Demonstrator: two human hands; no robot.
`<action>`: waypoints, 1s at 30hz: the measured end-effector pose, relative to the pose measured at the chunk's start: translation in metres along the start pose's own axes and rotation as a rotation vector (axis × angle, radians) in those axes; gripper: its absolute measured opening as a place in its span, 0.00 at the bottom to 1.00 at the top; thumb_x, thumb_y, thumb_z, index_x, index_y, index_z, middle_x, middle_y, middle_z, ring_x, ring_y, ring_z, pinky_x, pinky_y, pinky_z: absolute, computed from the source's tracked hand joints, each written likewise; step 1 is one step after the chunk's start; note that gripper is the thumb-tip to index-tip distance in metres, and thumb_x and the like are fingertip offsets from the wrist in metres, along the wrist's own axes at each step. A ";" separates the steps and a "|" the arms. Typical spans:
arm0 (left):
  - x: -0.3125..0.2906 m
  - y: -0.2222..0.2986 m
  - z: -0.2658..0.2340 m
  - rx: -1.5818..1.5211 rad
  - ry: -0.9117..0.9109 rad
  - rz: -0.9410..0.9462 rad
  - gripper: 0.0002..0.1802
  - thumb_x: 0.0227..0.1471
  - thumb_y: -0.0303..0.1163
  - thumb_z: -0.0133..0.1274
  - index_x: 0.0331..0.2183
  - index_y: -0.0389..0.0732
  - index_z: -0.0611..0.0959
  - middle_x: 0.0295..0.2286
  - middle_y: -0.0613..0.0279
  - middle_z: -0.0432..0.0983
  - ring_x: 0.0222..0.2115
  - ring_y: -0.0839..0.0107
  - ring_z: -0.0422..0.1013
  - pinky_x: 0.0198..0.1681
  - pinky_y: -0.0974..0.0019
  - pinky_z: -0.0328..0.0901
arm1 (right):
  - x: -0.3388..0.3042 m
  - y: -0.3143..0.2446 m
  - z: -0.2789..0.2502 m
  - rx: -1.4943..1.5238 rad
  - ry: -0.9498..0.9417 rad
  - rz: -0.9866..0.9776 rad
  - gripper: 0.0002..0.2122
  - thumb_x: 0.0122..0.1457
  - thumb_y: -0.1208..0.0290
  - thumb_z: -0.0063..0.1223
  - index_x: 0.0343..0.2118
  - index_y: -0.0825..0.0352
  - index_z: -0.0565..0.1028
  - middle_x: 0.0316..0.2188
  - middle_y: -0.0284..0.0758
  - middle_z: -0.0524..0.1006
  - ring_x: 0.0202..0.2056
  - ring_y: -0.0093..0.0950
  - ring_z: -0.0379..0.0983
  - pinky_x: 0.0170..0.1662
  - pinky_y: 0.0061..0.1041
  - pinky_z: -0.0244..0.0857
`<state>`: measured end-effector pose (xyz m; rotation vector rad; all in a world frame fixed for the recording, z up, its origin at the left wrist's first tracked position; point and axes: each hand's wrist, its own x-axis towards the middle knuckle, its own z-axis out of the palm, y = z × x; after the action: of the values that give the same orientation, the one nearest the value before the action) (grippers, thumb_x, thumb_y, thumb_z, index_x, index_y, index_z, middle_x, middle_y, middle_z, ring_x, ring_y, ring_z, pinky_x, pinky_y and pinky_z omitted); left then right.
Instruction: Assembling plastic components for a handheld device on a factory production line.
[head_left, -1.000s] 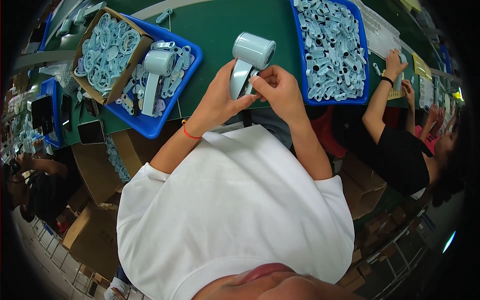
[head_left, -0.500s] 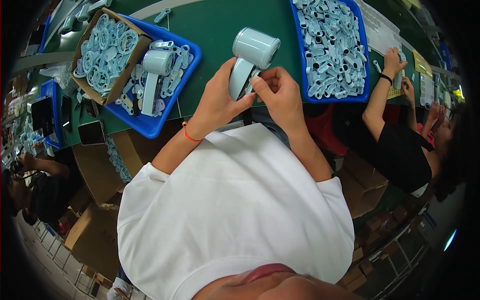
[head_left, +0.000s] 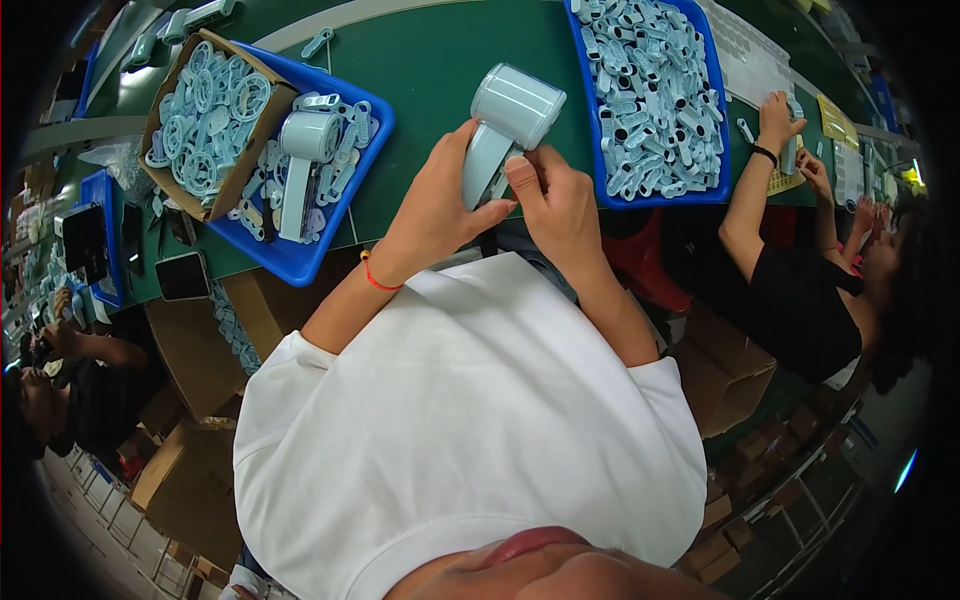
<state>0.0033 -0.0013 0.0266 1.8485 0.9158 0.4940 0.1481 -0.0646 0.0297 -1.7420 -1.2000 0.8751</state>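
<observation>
Over the near part of the green table I hold a pale blue handheld device [head_left: 518,105] with a cylindrical head and a straight handle, shaped like a small hair dryer. My left hand [head_left: 428,205] is wrapped round the handle from the left, its thumb across the lower end. From the other side my right hand [head_left: 560,205] is closed on the handle, the thumb pressing near its inner edge and the fingers curled mostly out of sight. Whether a small part sits under that thumb I cannot tell. A matching device [head_left: 309,136] lies in the left blue tray [head_left: 386,120].
A cardboard box [head_left: 246,165] of ring-shaped pale blue parts rests on the left tray, beside loose small parts. At right, another blue tray [head_left: 592,110] is heaped with small parts. A loose part [head_left: 317,42] lies farther back. A co-worker's hand [head_left: 778,122] works at the right.
The right hand's fingers have curled in closer behind the handle, its thumb still on the device. The whole scene has shifted slightly with the head; the left hand keeps its hold.
</observation>
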 end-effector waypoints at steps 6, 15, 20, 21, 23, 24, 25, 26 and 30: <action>-0.001 0.001 0.007 -0.108 0.004 0.049 0.42 0.37 0.30 0.61 0.53 0.29 0.60 0.44 0.45 0.65 0.45 0.53 0.65 0.47 0.60 0.62 | -0.006 0.003 0.010 0.125 0.157 -0.086 0.15 0.58 0.60 0.49 0.27 0.71 0.70 0.16 0.37 0.72 0.18 0.26 0.71 0.22 0.25 0.63; -0.001 -0.002 0.009 -0.177 0.077 0.027 0.35 0.37 0.31 0.59 0.49 0.32 0.66 0.36 0.47 0.72 0.36 0.57 0.71 0.41 0.62 0.66 | -0.006 0.005 0.013 0.166 0.169 -0.078 0.19 0.60 0.55 0.47 0.28 0.71 0.70 0.18 0.32 0.70 0.21 0.18 0.62 0.24 0.20 0.58; -0.002 0.001 0.006 -0.412 -0.013 -0.134 0.32 0.39 0.30 0.57 0.47 0.31 0.67 0.31 0.50 0.73 0.30 0.64 0.72 0.35 0.65 0.67 | 0.001 0.012 0.016 0.444 0.015 -0.046 0.25 0.58 0.47 0.45 0.40 0.70 0.69 0.27 0.35 0.73 0.29 0.21 0.67 0.33 0.22 0.62; -0.002 0.001 0.007 -0.414 -0.013 -0.133 0.32 0.39 0.30 0.57 0.47 0.31 0.67 0.31 0.50 0.73 0.30 0.64 0.72 0.35 0.65 0.67 | 0.001 0.014 0.016 0.443 0.015 -0.046 0.25 0.58 0.47 0.45 0.40 0.70 0.69 0.27 0.35 0.73 0.29 0.21 0.67 0.33 0.22 0.62; -0.002 -0.001 0.008 -0.318 0.014 -0.056 0.31 0.40 0.31 0.55 0.47 0.31 0.67 0.30 0.52 0.73 0.29 0.66 0.72 0.33 0.66 0.67 | 0.001 0.016 0.015 0.510 -0.090 0.032 0.27 0.58 0.46 0.44 0.45 0.69 0.67 0.33 0.33 0.72 0.35 0.21 0.66 0.37 0.22 0.62; -0.002 -0.002 0.009 -0.317 0.014 -0.054 0.31 0.40 0.31 0.55 0.47 0.31 0.67 0.30 0.52 0.73 0.29 0.66 0.72 0.33 0.66 0.67 | 0.001 0.017 0.016 0.511 -0.090 0.030 0.27 0.58 0.46 0.44 0.45 0.69 0.67 0.33 0.33 0.72 0.35 0.21 0.66 0.37 0.22 0.62; -0.001 -0.002 0.010 -0.349 0.006 -0.064 0.31 0.41 0.31 0.55 0.48 0.30 0.66 0.30 0.52 0.73 0.28 0.66 0.72 0.32 0.67 0.67 | 0.002 0.019 0.018 0.464 -0.058 0.002 0.27 0.58 0.46 0.43 0.47 0.69 0.66 0.35 0.34 0.72 0.35 0.21 0.66 0.38 0.23 0.62; 0.000 -0.003 0.011 -0.381 -0.001 -0.073 0.32 0.41 0.32 0.54 0.49 0.30 0.65 0.30 0.53 0.73 0.26 0.67 0.72 0.31 0.67 0.67 | 0.003 0.019 0.020 0.417 -0.026 -0.027 0.28 0.58 0.45 0.43 0.49 0.68 0.64 0.37 0.34 0.71 0.36 0.21 0.66 0.40 0.23 0.62; 0.000 -0.008 0.016 -0.729 -0.111 -0.242 0.34 0.43 0.33 0.53 0.51 0.31 0.62 0.38 0.48 0.68 0.35 0.63 0.70 0.38 0.64 0.66 | 0.006 0.024 0.016 0.546 -0.173 0.001 0.31 0.57 0.45 0.45 0.54 0.68 0.58 0.43 0.35 0.67 0.39 0.23 0.67 0.44 0.23 0.62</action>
<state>0.0116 -0.0087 0.0125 1.0793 0.7383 0.4844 0.1446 -0.0603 0.0003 -1.2440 -0.9476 1.2388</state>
